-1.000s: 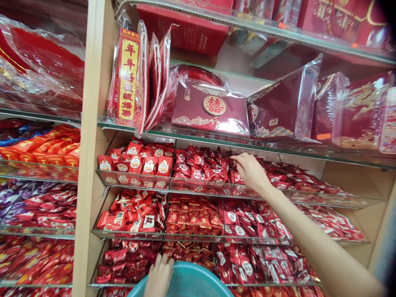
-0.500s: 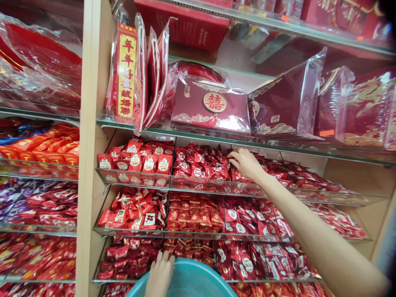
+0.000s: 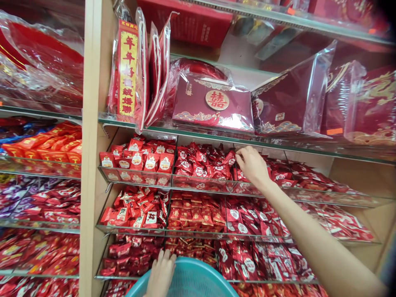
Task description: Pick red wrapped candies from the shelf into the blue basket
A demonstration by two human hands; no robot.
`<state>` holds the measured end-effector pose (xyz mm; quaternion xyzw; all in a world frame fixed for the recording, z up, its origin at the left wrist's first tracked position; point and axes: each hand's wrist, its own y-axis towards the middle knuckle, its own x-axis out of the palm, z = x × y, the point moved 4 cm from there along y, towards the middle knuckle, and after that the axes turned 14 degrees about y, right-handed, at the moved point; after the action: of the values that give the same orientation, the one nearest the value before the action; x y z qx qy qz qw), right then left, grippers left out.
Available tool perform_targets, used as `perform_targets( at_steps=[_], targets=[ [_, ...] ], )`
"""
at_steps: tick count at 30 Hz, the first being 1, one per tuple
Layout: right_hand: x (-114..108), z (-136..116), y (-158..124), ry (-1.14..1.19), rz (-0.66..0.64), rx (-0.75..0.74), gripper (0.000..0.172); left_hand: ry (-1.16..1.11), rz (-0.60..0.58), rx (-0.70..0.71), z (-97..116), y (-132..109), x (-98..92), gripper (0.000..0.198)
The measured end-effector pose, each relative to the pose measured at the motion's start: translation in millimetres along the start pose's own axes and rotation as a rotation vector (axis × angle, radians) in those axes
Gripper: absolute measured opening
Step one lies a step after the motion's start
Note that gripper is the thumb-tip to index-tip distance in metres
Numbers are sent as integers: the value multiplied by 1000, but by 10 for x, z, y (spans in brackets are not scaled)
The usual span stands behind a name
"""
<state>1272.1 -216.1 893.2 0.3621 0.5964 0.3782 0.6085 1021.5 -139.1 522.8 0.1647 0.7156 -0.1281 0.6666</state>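
My right hand (image 3: 253,167) reaches into the upper glass bin of red wrapped candies (image 3: 206,163), its fingers curled down among the packets at the divider; what they grip is hidden. My left hand (image 3: 161,274) is closed over the rim of a teal plastic basket (image 3: 192,280) at the bottom edge of the view, just in front of the lowest candy bins.
Glass shelves (image 3: 216,138) hold many bins of red candy packets (image 3: 136,208). Above them stand red gift boxes in clear wrap (image 3: 215,103) and a red-and-yellow couplet pack (image 3: 127,68). A wooden upright (image 3: 91,165) separates more candy bins on the left (image 3: 43,144).
My right hand has shifted slightly left and deeper into the upper candy bin, its fingers curling down. The left hand stays on the basket rim. The view drifted a little.
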Motion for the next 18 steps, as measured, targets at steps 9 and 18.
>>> perform_targets(
  at_steps=[9,18],
  targets=[
    [-198,66,-187,240,362,127,13,11,28,10,29,-64,-101,46],
    [-498,-374,-652,458,347,1,13,-9,38,7,19,-63,-92,44]
  ],
)
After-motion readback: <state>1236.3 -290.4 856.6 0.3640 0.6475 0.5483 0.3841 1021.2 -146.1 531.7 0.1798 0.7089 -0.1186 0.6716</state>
